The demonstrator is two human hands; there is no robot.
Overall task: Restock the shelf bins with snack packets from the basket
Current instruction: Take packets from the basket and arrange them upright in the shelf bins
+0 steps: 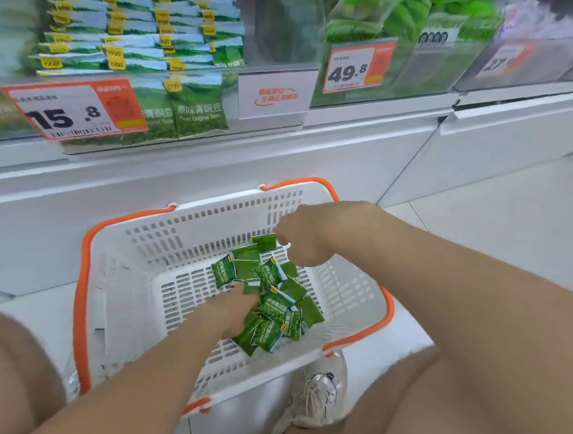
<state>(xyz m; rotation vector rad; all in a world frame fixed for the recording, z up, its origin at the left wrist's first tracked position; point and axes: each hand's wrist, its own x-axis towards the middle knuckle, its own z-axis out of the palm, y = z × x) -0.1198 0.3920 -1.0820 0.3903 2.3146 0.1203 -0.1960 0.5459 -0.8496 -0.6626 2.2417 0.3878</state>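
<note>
Crouching over one white, orange-rimmed basket (144,242) on the floor, a person reaches both arms in among roughly fifteen green snack packets (275,310) printed "Peas Original Taste". The right grip (302,239) pinches one packet (264,242) by its edge. The left grip (235,308) is buried in the pile, so I cannot tell its hold. Three price tags (71,111) above read 15.8, 49.8 and 27.

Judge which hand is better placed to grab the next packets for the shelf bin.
Left, probably: the left hand sits down in the packets, on the pea bin's side. The right hand hovers curled at the pile's far edge; whether it grips anything is unclear.
</note>
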